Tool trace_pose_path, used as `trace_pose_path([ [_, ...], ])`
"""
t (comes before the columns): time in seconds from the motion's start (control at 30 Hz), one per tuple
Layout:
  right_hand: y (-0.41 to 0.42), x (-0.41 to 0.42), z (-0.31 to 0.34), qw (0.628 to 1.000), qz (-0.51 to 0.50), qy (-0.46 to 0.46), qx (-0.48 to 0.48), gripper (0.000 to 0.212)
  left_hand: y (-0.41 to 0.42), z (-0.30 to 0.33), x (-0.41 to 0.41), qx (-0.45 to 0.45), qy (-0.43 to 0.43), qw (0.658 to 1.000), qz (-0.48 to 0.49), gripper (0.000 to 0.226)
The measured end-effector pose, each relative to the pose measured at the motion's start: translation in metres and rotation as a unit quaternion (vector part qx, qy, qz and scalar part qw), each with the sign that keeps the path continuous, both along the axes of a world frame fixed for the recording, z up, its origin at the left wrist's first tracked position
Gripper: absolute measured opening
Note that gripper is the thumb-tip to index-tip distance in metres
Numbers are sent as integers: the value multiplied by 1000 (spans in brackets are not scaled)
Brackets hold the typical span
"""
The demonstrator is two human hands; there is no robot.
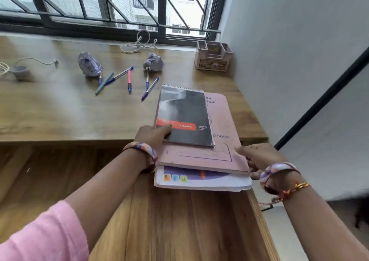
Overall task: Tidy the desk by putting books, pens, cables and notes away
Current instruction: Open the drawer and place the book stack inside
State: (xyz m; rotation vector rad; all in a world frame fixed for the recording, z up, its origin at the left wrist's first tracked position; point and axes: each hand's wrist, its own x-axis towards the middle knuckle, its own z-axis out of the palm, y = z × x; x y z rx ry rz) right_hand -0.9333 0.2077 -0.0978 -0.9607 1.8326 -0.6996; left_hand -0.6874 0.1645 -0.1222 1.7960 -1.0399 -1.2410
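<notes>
At the desk's (60, 111) right end lies a stack: a black spiral pad (184, 117) with a red band, on a pink record book (223, 141), on a white-edged book (201, 182). The left hand (153, 136) grips the pad's corner; the right hand (261, 158) seemingly grips the pink book's edge.

Three books (184, 115), six pens (129, 81), two paper balls (88, 64)

Black spiral pad (184, 117) lying atop pink record book (223, 141) and white book (201, 182) at centre, pens (128, 81) scattered upper left, crumpled notes (89, 64), cables (137, 45) trailing near window
</notes>
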Motion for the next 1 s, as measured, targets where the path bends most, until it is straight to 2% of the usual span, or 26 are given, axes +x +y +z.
trace_pose_path([
  [0.13, 83, 7, 2, 999, 11, -42, 3, 2, 88, -22, 7, -7, 91, 996, -1, 21],
  [0.23, 131, 9, -11, 999, 21, -46, 18, 8, 141, -35, 10, -25, 124, 992, 31, 7],
  [0.37, 176, 16, -33, 998, 51, 39, 7, 12, 196, -46, 8, -44, 124, 989, 73, 9],
  [0.47, 194, 21, -52, 992, 83, 95, 12, 4, 220, -67, 16, 29, 128, 987, 90, 13],
  [0.5, 200, 23, -58, 990, 95, 98, 18, 8, 226, -76, 16, 64, 124, 985, 103, 15],
  [0.57, 211, 27, -69, 987, 130, 94, 30, 27, 235, -92, 11, 76, 75, 988, 111, 18],
  [0.6, 218, 30, -74, 982, 158, 94, 34, 42, 238, -97, 6, 67, 53, 990, 116, 19],
  [0.67, 230, 35, -85, 963, 228, 133, 50, 89, 238, -103, -4, 59, 52, 988, 131, 18],
  [0.7, 234, 37, -88, 946, 271, 166, 60, 110, 235, -102, -8, 55, 64, 986, 145, 17],
  [0.73, 235, 40, -90, 925, 313, 205, 67, 123, 230, -100, -12, 48, 73, 984, 157, 18],
  [0.8, 235, 42, -94, 880, 378, 281, 56, 131, 217, -94, -21, 20, 85, 982, 166, 15],
  [0.87, 233, 46, -95, 839, 423, 340, 45, 127, 199, -90, -28, -2, 86, 985, 152, 9],
  [0.97, 233, 51, -99, 816, 449, 358, 71, 115, 167, -88, -30, 20, 81, 987, 134, 6],
  [1.0, 232, 52, -99, 809, 456, 361, 80, 111, 156, -91, -29, 33, 77, 988, 132, 13],
])
